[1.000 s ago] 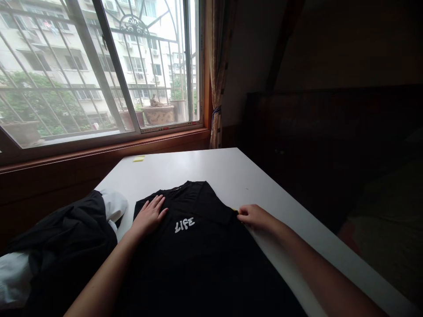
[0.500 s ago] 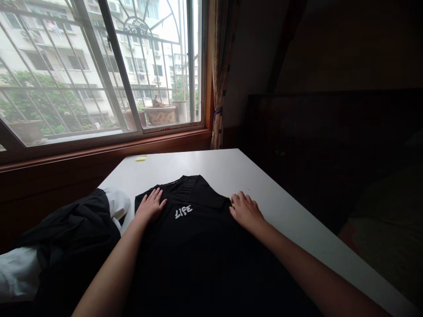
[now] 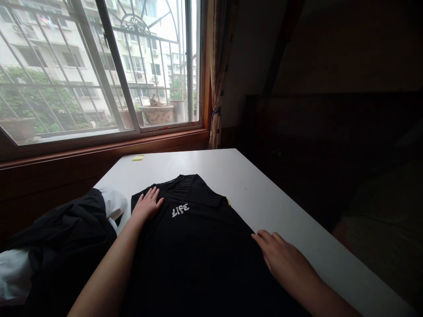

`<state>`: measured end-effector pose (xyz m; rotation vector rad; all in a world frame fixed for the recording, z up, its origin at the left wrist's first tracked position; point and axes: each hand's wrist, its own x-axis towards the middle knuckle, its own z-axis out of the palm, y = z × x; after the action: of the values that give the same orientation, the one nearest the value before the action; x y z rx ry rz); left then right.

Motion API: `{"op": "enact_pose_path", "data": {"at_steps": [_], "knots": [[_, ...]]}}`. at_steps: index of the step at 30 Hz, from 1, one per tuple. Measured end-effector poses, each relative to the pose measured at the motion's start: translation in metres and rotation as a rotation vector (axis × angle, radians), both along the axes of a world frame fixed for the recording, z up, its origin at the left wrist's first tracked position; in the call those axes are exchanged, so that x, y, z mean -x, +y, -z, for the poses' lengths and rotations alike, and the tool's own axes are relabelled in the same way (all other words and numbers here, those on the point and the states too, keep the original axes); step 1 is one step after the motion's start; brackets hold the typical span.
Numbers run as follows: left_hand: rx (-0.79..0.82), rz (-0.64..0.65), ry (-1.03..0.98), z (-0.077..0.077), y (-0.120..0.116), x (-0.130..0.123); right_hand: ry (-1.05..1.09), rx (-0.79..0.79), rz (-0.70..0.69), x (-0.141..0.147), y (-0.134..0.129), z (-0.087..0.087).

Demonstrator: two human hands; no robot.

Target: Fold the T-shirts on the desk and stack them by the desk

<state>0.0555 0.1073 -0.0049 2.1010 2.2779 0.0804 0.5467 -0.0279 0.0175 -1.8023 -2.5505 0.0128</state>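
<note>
A black T-shirt (image 3: 198, 246) with white lettering on it lies spread over the white table. My left hand (image 3: 149, 206) rests flat on its upper left part near the collar, fingers stretched out. At the shirt's right side edge, below the sleeve, is my right hand (image 3: 279, 253), its fingers bent and drawn together on the fabric edge; the thumb is hidden. A small yellow strip (image 3: 228, 200) shows at the right sleeve's hem. The lower part of the shirt is too dark to make out.
A heap of black and white clothing (image 3: 66, 224) lies left of the shirt. Another yellow strip (image 3: 138, 157) is near the far edge of the white table (image 3: 211, 165). Beyond are a barred window (image 3: 99, 66) and a tied curtain (image 3: 216, 88). The right side is dark.
My right hand has left the sleeve hem and come down the shirt's right edge, nearer to me, uncovering the yellow strip. My left hand stays at the same spot on the shirt.
</note>
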Motion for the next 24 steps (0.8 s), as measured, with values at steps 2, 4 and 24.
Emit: {"op": "enact_pose_path", "data": {"at_steps": [2, 4, 24], "knots": [[-0.001, -0.001, 0.0, 0.0, 0.0, 0.0, 0.081, 0.041, 0.064, -0.016, -0.011, 0.005], [-0.001, 0.002, -0.002, 0.0, 0.001, 0.001, 0.17, 0.074, 0.106, -0.03, -0.022, 0.013], [-0.06, -0.28, -0.021, 0.002, -0.015, -0.027, 0.125, -0.023, 0.17, -0.072, 0.09, 0.004]]}}
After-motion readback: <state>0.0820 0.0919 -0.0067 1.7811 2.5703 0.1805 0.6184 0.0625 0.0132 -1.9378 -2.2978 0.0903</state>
